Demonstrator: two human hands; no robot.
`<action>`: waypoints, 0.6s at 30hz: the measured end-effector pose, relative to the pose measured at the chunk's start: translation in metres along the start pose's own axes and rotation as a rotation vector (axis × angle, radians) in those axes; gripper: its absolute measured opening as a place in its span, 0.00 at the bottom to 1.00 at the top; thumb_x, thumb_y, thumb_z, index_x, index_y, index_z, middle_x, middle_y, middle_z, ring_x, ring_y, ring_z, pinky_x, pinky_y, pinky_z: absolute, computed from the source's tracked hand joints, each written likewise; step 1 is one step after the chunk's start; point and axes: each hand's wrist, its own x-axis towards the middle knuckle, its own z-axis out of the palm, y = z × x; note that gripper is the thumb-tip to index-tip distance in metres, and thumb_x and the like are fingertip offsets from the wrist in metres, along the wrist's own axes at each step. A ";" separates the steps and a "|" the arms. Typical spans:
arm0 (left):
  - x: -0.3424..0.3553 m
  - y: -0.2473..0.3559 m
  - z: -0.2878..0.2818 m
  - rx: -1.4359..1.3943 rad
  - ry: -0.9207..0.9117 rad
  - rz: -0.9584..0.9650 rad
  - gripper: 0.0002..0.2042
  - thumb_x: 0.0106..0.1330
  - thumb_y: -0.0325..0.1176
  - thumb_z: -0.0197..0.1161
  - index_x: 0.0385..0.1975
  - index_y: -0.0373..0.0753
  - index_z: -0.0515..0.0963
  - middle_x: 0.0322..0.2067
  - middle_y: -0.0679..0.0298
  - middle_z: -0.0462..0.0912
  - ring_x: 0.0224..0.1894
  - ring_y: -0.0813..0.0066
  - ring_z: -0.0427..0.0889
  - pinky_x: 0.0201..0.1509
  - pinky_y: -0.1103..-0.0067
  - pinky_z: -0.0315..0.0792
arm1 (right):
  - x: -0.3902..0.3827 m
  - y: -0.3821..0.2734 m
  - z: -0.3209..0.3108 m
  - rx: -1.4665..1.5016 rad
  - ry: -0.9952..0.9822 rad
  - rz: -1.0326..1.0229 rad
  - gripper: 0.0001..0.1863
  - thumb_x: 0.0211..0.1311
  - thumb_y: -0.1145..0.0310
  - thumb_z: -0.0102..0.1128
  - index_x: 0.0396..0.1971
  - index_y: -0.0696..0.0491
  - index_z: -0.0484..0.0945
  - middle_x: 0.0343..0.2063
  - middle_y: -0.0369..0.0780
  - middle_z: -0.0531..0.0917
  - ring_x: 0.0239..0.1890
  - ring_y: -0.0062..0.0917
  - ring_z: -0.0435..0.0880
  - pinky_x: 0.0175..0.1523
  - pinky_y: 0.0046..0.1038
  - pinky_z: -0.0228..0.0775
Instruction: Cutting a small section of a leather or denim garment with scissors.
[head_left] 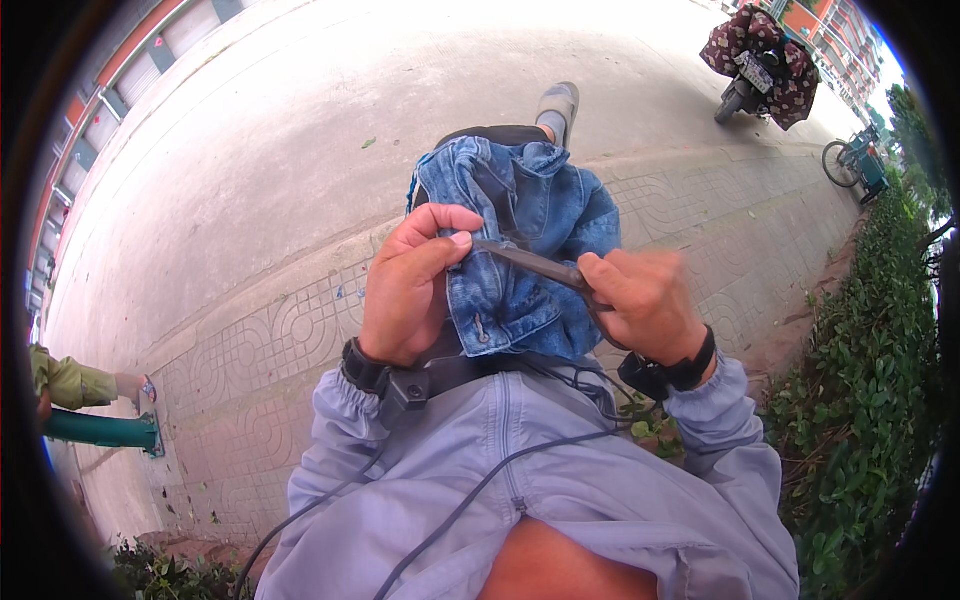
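Note:
A blue faded denim garment (560, 205) lies bunched over my lap, with a buttonhole showing near its lower edge. My left hand (410, 280) is closed at the garment's left edge, thumb and forefinger pinched together on the cloth. Whether a thread is also between them is too small to tell. My right hand (645, 300), slightly blurred, grips a pair of dark scissors (535, 264) by the handles. Their blades point left across the denim, and the tips are close to my left thumb. The handle loops are mostly hidden by my fingers.
Black cables (480, 480) run across my grey jacket. A person's leg (85, 383) and a green post (100, 428) are at the left. A hedge (850, 400) lines the right. A covered scooter (760, 70) and a green cycle (858, 163) stand at the far right.

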 end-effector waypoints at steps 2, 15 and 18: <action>0.000 0.001 0.000 -0.009 -0.001 0.003 0.09 0.67 0.20 0.53 0.44 0.31 0.76 0.37 0.64 0.80 0.38 0.81 0.78 0.46 0.82 0.73 | -0.005 0.001 0.006 0.192 -0.003 0.109 0.15 0.50 0.72 0.70 0.40 0.53 0.80 0.19 0.36 0.77 0.17 0.26 0.76 0.23 0.27 0.63; -0.013 0.008 0.000 -0.085 -0.155 -0.005 0.23 0.55 0.20 0.56 0.54 0.29 0.72 0.42 0.61 0.80 0.40 0.80 0.80 0.47 0.82 0.74 | 0.002 -0.009 -0.017 1.171 0.057 0.706 0.21 0.58 0.76 0.66 0.52 0.58 0.74 0.27 0.32 0.78 0.28 0.12 0.76 0.35 0.16 0.68; -0.013 0.004 -0.015 -0.005 -0.178 0.027 0.28 0.50 0.18 0.57 0.57 0.29 0.70 0.44 0.60 0.79 0.43 0.78 0.81 0.48 0.82 0.75 | 0.006 -0.018 -0.016 1.139 -0.022 0.635 0.22 0.59 0.77 0.66 0.54 0.58 0.72 0.29 0.33 0.78 0.31 0.12 0.77 0.37 0.17 0.69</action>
